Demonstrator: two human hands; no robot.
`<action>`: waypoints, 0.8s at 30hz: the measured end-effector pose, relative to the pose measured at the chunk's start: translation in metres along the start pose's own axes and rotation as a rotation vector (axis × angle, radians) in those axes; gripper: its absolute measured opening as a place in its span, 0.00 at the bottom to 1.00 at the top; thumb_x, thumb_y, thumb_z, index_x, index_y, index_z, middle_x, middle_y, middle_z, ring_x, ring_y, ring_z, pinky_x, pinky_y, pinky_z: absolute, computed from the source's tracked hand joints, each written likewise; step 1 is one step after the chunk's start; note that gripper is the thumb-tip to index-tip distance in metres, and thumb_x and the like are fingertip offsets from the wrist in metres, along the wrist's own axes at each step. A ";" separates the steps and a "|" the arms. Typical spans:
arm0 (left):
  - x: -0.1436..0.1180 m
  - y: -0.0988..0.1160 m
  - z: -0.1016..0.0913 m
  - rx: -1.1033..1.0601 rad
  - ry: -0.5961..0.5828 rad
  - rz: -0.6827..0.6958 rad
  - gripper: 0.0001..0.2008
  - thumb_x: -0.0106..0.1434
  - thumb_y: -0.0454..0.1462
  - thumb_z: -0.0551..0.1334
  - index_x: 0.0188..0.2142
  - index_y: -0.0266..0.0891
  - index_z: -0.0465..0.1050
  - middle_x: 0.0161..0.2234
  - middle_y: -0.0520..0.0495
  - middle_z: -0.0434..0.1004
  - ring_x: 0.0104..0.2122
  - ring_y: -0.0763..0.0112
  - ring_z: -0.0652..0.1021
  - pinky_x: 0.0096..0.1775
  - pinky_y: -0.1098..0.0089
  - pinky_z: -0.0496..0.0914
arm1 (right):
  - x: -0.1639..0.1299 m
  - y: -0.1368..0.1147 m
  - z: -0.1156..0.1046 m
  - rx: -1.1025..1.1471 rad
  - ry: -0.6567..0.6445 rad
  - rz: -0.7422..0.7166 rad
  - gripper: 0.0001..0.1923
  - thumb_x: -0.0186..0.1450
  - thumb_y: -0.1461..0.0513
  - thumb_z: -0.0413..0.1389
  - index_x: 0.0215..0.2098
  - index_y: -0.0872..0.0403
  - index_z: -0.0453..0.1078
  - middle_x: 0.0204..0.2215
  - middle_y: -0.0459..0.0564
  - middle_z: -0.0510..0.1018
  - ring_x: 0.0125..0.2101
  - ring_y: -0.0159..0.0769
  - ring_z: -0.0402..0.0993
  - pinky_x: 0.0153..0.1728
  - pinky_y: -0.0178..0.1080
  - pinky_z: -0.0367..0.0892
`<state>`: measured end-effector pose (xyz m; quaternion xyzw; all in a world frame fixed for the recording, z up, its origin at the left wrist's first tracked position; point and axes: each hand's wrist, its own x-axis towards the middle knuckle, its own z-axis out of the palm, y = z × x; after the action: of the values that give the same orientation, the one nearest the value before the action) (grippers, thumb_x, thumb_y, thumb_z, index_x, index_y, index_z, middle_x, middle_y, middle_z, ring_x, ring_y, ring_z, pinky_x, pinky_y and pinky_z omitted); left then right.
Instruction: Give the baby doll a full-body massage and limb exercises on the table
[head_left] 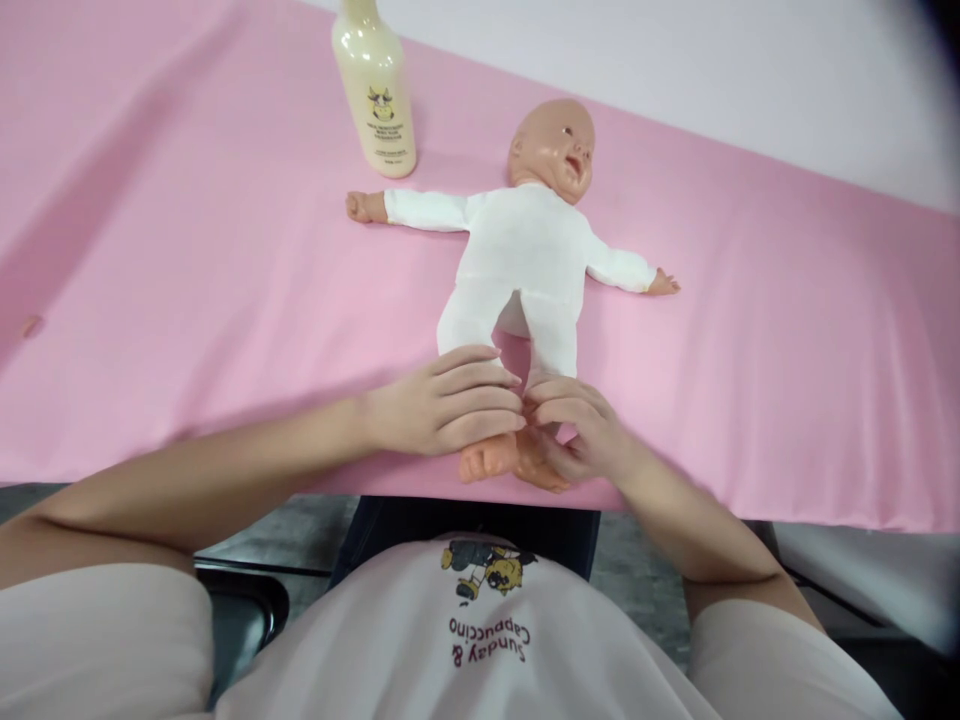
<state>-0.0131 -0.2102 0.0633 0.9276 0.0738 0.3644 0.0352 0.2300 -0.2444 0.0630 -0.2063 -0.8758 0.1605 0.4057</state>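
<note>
Fingers of left hand (446, 405) lie extended across one lower leg of doll (521, 240), thumb hidden; whether it grips, cannot tell. Right hand (581, 425) curls at other lower leg, thumb below fingers; grip or mere touch, cannot tell. Feet (487, 458) show just below hands, near worktop (225, 310) edge. Doll laid out face-up, arms spread. Leg handling looks under way, not finished; how much remains, unclear. Bottle (375, 100) stands apart, beyond one outstretched arm, untouched.

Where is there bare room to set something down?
Pink cloth right of the doll is bare; so is a patch left, between the bottle and the left forearm. Crowded: the doll's feet, by the left hand and right hand.
</note>
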 end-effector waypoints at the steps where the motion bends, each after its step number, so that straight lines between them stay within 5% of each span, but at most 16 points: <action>1: -0.001 0.000 0.001 -0.012 -0.007 -0.004 0.15 0.67 0.32 0.60 0.52 0.49 0.67 0.48 0.52 0.79 0.54 0.71 0.76 0.63 0.57 0.66 | 0.000 0.001 0.001 0.001 -0.035 -0.008 0.11 0.64 0.68 0.51 0.43 0.50 0.64 0.34 0.48 0.77 0.36 0.35 0.75 0.40 0.41 0.75; 9: 0.003 -0.004 0.004 0.157 0.008 0.189 0.07 0.68 0.34 0.59 0.45 0.41 0.71 0.47 0.48 0.80 0.53 0.65 0.75 0.61 0.55 0.68 | -0.003 0.002 0.010 -0.171 -0.379 -0.176 0.05 0.67 0.62 0.52 0.33 0.51 0.68 0.29 0.47 0.76 0.34 0.36 0.73 0.44 0.44 0.73; 16: 0.000 -0.002 0.001 0.005 -0.180 0.074 0.13 0.68 0.48 0.58 0.45 0.47 0.73 0.46 0.49 0.80 0.53 0.64 0.76 0.64 0.53 0.62 | 0.000 -0.001 0.008 -0.198 -0.325 -0.250 0.08 0.69 0.61 0.52 0.33 0.52 0.71 0.33 0.49 0.77 0.38 0.36 0.73 0.47 0.43 0.74; 24: 0.008 0.003 0.000 0.011 0.005 0.161 0.14 0.67 0.46 0.59 0.45 0.39 0.72 0.43 0.45 0.80 0.50 0.65 0.77 0.60 0.58 0.66 | 0.002 -0.003 0.007 -0.185 -0.196 -0.272 0.04 0.67 0.63 0.57 0.33 0.51 0.70 0.31 0.47 0.76 0.37 0.34 0.73 0.46 0.40 0.74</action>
<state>-0.0069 -0.2122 0.0697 0.9298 0.0010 0.3680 0.0003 0.2226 -0.2466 0.0613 -0.1060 -0.9420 0.0424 0.3156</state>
